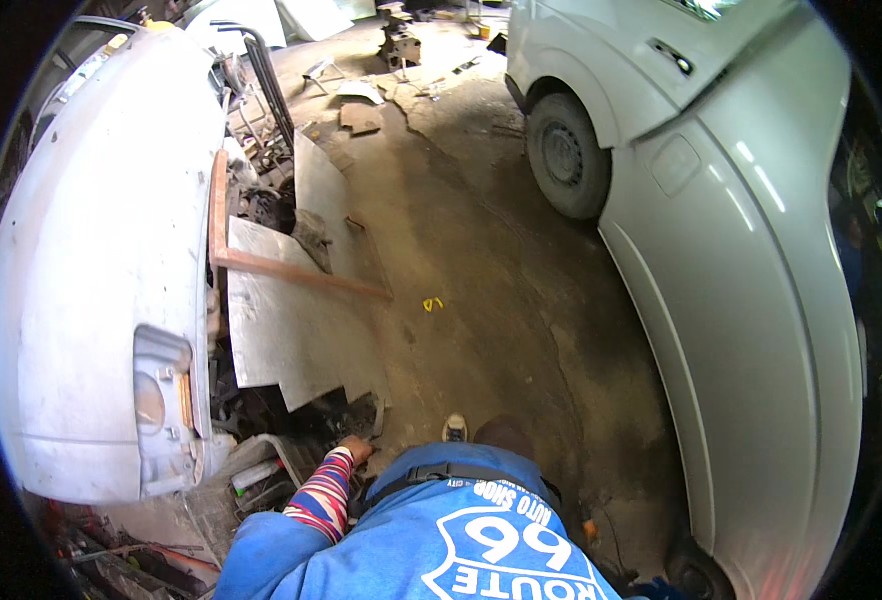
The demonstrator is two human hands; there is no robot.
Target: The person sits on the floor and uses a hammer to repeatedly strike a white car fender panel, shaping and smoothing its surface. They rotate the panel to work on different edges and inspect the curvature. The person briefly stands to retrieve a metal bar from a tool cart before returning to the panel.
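Note:
My left hand [358, 449], below a striped arm sleeve [322, 497], hangs low beside my waist. Its fingers look curled together, and what they hold, if anything, is too small and dark to make out. Closest to it are dark scraps [361, 412] and the stepped lower edge of a grey metal sheet [296, 330]. My right hand is out of sight, on the far side of my blue shirt [501, 530]. A black strap [451, 471] crosses my waist, and one shoe [455, 429] shows beyond it.
A pale car body panel [106, 260] rises on the left, with a reddish-brown bar frame [271, 264] over the sheet. A light-coloured van [741, 260] stands along the right. Small yellow pieces [433, 304] and brown cardboard [361, 118] lie on the concrete floor [471, 240].

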